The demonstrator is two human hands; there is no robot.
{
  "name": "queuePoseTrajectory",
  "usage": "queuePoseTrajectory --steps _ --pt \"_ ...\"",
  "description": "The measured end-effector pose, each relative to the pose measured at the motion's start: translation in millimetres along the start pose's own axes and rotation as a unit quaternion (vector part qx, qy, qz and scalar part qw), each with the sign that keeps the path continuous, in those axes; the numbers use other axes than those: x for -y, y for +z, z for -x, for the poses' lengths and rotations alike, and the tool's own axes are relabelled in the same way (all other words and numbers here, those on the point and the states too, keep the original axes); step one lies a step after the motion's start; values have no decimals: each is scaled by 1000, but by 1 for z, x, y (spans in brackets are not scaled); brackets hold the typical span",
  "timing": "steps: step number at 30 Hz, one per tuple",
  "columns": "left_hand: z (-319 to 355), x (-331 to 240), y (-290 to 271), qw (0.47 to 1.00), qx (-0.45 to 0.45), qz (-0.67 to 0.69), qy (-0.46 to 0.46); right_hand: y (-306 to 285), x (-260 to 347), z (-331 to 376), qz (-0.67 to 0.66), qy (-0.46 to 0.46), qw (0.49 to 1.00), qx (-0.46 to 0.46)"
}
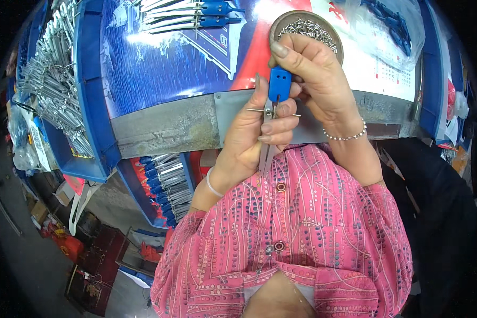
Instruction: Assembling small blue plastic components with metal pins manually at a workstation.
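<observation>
My left hand (244, 138) is closed around a flat metal blade piece (266, 151), whose pointed end reaches down toward my shirt. A thin metal pin (253, 109) sticks out crosswise at its pivot. At its upper end sits a blue plastic handle (280, 84) with two small holes. My right hand (323, 74) is closed at the top and right edge of this handle, thumb and forefinger pinched together; whether a small part is between their tips is hidden. Just behind my right fingers stands a round bowl (274, 32) of small metal rivets (310, 29).
Similar blue-handled pieces (196, 16) lie in a row at the far left of the bench. A blue bin (98, 106) of metal parts (58, 79) stands left, with another bin (138, 196) of blue-handled pieces below. A plastic bag (392, 32) holds blue parts at the far right.
</observation>
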State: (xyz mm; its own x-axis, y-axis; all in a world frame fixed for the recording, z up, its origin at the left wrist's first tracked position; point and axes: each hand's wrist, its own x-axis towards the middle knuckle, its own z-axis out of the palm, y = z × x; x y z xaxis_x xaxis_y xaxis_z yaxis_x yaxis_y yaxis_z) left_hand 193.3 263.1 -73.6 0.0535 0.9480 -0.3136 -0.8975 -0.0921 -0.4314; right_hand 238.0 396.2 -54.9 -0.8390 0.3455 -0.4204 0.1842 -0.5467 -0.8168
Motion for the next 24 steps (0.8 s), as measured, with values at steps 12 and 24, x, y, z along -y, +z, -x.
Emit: queuePoseTrajectory --steps 12,24 --pt "-3 5 1 999 -19 -25 22 0 -2 5 9 -15 1000 16" --pt "-8 5 3 997 -9 -64 36 3 -4 5 -17 -46 998 -37"
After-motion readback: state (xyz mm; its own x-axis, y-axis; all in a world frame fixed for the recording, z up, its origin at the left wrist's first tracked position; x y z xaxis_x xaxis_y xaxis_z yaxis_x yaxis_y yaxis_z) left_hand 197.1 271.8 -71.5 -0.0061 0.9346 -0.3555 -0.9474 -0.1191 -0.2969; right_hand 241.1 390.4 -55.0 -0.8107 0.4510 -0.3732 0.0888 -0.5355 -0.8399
